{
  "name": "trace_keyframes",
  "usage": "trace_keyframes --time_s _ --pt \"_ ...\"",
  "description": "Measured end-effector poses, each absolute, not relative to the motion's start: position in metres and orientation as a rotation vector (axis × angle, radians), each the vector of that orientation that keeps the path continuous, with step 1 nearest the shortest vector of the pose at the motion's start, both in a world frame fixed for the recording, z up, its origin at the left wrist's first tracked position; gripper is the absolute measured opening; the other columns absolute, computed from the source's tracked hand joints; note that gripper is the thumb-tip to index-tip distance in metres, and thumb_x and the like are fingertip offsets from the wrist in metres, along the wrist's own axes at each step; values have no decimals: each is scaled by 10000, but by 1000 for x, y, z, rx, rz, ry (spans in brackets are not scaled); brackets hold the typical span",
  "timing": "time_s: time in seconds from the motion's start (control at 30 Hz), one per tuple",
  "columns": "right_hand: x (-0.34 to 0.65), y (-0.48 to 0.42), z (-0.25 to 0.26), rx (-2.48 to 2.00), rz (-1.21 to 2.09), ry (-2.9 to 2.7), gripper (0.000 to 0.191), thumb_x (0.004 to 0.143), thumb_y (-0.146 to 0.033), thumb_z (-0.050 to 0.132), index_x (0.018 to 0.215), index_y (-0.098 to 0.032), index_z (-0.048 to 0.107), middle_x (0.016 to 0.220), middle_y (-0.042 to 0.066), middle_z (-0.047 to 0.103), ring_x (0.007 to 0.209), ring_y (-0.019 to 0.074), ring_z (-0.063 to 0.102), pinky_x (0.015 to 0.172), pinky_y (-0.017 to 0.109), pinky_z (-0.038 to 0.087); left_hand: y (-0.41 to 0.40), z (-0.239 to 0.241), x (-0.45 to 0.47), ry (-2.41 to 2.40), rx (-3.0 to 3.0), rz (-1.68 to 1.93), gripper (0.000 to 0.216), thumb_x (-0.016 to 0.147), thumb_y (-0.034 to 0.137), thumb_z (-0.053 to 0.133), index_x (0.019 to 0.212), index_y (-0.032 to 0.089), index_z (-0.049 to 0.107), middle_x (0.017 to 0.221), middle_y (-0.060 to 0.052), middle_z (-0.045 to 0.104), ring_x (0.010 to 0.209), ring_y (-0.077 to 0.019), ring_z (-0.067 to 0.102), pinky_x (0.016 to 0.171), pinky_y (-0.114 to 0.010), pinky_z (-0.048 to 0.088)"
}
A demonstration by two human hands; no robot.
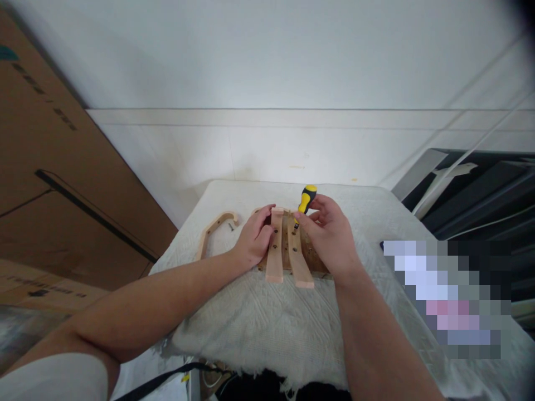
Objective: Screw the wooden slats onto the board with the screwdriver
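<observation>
Two pale wooden strips, a left strip [275, 259] and a right strip [301, 268], lie side by side across a brown wooden board [320, 262]. Dark screw heads or holes show in both. My left hand [256, 238] is closed at the far part of the left strip, thumb against its side; some fingers are hidden behind it. In my right hand [333, 236] is a yellow and black screwdriver [308, 198], pinched low near its shaft. Its handle leans up and away, and its tip is at the far hole of the right strip.
A curved wooden hook piece [208, 234] and a small screw [231, 226] lie on the left of the cloth-covered table [246, 323]. A blurred-out flat item [438, 295] lies at the right. A large cardboard box [83, 167] stands left, and a white wall [267, 145] rises behind.
</observation>
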State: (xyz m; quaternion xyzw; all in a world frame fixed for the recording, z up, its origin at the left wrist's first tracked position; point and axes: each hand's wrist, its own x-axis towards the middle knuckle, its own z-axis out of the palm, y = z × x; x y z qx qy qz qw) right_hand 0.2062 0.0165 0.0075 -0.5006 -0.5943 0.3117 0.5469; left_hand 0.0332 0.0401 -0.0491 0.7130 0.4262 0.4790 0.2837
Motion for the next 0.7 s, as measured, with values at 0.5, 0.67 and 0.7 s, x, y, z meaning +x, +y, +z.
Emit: trace_keyframes --time_s 0.5,0.67,0.7 --pt "208 13 12 -1222 754 -1409 313 772 -428 623 981 -197 654 545 -48 538 460 108 455 476 257 350 41 -53 34 1134 1878 1291 476 830 211 422 1303 194 468 1290 -83 583 1238 -253 501 1066 -452 390" --pt "209 13 13 -1251 678 -1443 293 735 -432 663 897 -187 670 553 -45 542 476 107 458 483 255 355 42 -54 34 1131 1883 1289 479 820 209 416 1296 198 471 1288 -75 582 1240 -252 499 1063 -444 395" --pt "209 13 13 -1281 618 -1435 286 708 -438 689 843 -188 650 550 -45 543 481 110 466 481 254 356 41 -53 34 1130 1885 1289 475 820 208 416 1291 202 473 1284 -73 585 1238 -252 500 1062 -444 395"
